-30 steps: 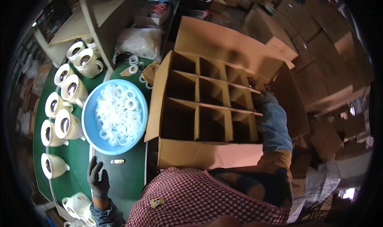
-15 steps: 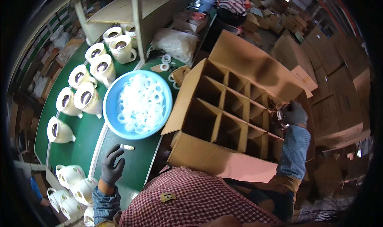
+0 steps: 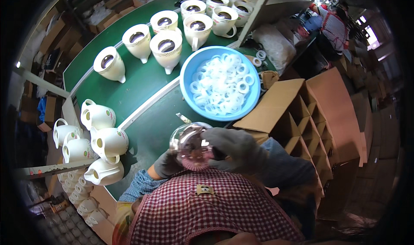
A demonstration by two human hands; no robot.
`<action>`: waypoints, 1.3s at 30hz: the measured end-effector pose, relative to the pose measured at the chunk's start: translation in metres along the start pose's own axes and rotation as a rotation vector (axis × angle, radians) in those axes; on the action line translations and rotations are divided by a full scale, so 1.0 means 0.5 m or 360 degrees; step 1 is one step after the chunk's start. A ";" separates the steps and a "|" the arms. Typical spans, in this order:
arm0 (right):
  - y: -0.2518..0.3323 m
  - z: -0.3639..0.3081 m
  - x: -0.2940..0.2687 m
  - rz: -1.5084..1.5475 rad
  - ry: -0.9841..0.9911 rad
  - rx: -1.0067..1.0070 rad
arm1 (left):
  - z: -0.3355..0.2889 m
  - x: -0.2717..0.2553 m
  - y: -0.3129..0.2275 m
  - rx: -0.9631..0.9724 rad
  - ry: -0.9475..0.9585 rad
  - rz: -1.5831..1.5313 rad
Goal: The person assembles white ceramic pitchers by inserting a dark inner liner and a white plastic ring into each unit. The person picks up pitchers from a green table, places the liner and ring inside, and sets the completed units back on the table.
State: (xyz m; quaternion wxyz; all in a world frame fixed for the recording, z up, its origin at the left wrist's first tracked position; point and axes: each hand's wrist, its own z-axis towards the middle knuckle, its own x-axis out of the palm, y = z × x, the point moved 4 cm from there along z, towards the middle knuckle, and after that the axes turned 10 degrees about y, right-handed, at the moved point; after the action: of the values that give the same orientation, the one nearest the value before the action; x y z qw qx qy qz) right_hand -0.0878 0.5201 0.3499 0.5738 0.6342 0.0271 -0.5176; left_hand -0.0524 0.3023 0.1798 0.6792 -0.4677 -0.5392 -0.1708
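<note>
A shiny silvered glass flask liner (image 3: 189, 146) is held up in front of my checked apron, its rounded end facing up. My right hand (image 3: 239, 149), in a grey glove, is closed around its right side. My left hand (image 3: 168, 164), also gloved, touches its lower left side with the fingers partly hidden behind the glass. Just beyond the liner, a blue basin (image 3: 184, 90) holds many translucent white plastic rings (image 3: 222, 83). A small cutter-like piece (image 3: 183, 117) lies on the green table next to it.
Several white jugs with dark silvery openings (image 3: 166, 46) stand across the green table (image 3: 142, 83). More white jugs (image 3: 110, 142) lie on their sides at the left. A divided cardboard box (image 3: 308, 128) stands open on the right. Another person (image 3: 334, 29) is at the far right.
My right hand has come from the box's right end to my front with the silvered liner. My left hand has moved in to meet it. The view has turned leftward.
</note>
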 end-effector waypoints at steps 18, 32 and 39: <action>-0.690 0.175 0.148 0.0024 0.0591 0.2014 | -0.278 -0.126 -0.071 0.1004 -0.0566 -0.0210; -0.452 0.166 0.013 -0.0161 0.0187 0.1615 | -0.184 -0.170 -0.125 0.0985 -0.0396 -0.0063; -0.433 0.153 -0.026 -0.0012 0.0196 0.1977 | -0.172 -0.150 -0.105 0.0977 -0.0335 -0.0065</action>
State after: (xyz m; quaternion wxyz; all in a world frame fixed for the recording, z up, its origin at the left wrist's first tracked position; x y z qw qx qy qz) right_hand -0.2778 0.5431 0.2225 0.0935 0.8781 -0.2436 -0.4011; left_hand -0.0688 0.1852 0.1381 0.7255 -0.2453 -0.6421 0.0355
